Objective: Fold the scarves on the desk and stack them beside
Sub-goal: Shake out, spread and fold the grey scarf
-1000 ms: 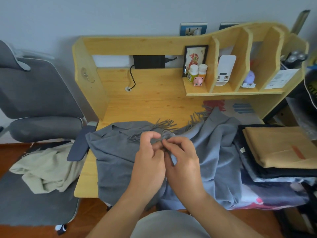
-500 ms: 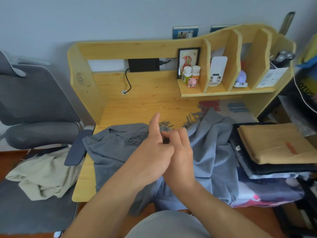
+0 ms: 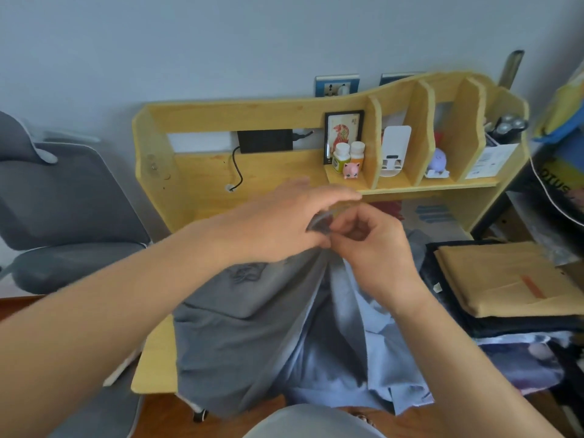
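A grey scarf (image 3: pixel 240 336) with a pale blue inner side hangs from both my hands above the wooden desk (image 3: pixel 202 184) and drapes over its front edge. My left hand (image 3: pixel 278 222) and my right hand (image 3: pixel 369 245) meet at chest height and pinch the scarf's raised edge between them. The left hand's fingers stretch forward over the cloth, blurred by motion. On the right lies a stack of folded scarves (image 3: pixel 505 279), tan on top of dark ones.
A grey office chair (image 3: pixel 63 210) stands left of the desk. The desk's shelf unit (image 3: pixel 420 140) holds a framed picture, two bottles, a pink figure and a white stand. A black cable hangs at the back panel. Bags and boxes crowd the far right.
Both hands have risen, lifting the scarf's edge off the desk, so the cloth now hangs down from them. The camera has tilted and moved closer.
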Demonstrator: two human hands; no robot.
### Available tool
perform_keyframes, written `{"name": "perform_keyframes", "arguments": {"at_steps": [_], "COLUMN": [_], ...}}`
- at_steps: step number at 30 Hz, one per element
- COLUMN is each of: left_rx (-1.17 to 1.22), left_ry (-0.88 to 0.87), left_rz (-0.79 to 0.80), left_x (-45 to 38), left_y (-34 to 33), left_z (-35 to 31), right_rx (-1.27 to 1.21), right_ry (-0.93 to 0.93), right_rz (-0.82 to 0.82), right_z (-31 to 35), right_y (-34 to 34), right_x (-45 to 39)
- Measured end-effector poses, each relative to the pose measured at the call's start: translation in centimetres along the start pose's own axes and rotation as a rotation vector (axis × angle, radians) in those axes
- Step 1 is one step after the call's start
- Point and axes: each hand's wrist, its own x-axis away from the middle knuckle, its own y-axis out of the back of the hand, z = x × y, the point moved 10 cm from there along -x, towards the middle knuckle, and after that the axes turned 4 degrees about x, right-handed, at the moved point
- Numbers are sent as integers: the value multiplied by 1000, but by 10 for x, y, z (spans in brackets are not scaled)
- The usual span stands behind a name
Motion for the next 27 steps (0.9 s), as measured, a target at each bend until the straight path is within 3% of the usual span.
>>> {"name": "perform_keyframes", "arguments": {"at_steps": [10,15,21,27], "left_rx": [168,225,298,325], "left_ry": [-46,-35,5,72], "left_rz": [-50,-128,30,143], "left_x": [-26,-31,-34,-37], "left_y": [5,25,29,16], "left_z": [-4,1,1,9], "right_rx": [5,55,-5,-36], "right_ry": [-16,-5,-90,-132], "right_rz": [-102,-52,72,89], "right_z": [26,33,25,18], "right_y": [40,44,33,29], "right_x": [-21,-26,-26,-25]}}
